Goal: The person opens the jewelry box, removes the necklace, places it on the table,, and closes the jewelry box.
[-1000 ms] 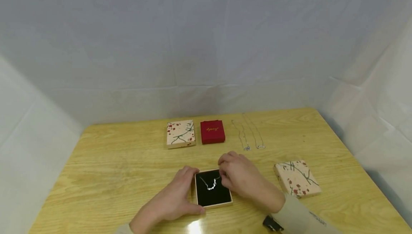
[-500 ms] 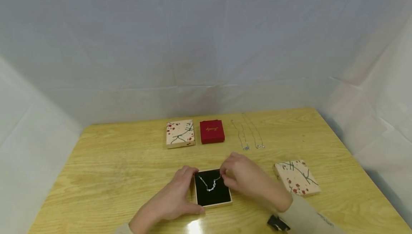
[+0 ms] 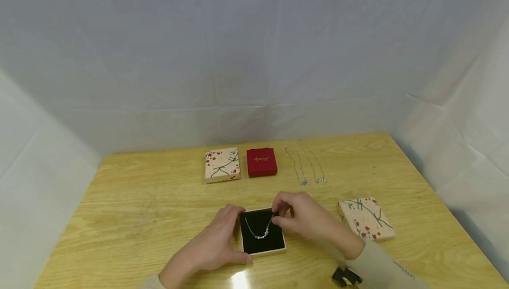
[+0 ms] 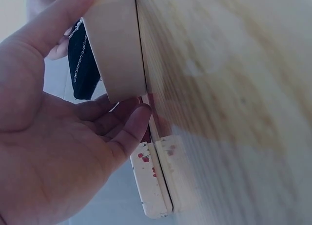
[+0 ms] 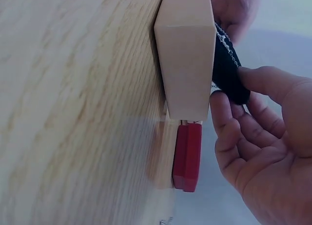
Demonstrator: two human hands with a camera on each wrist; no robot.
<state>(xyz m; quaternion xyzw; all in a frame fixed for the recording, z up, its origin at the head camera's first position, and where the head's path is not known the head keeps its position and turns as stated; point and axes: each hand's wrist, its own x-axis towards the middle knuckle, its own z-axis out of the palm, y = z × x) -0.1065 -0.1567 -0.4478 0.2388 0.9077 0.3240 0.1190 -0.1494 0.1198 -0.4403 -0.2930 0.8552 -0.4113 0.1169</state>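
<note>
A small square jewelry box [image 3: 265, 252] with pale sides lies before me, with a black pad [image 3: 262, 245] in it. A silver necklace [image 3: 261, 237] hangs in a U across the pad, its stones toward the front. My left hand [image 3: 212, 242] holds the box at its left side, thumb at the near corner and fingers at the far one. At the far right corner my right hand [image 3: 304, 218] pinches the pad's edge between thumb and fingers. In the right wrist view the black pad [image 5: 226, 76] stands tilted up out of the box, chain across its face.
A flowered lid [image 3: 367, 219] lies to the right, near my right forearm. Toward the back of the wooden table [image 3: 151, 200] are a flowered box [image 3: 222, 164], a red box [image 3: 261, 161] and two silver necklaces, a left one [image 3: 304, 182] and a right one [image 3: 321, 180].
My right hand has shifted slightly and its fingers have spread more around the pad's corner. The necklace's right side now runs straighter up toward that corner. My left hand has stayed on the box.
</note>
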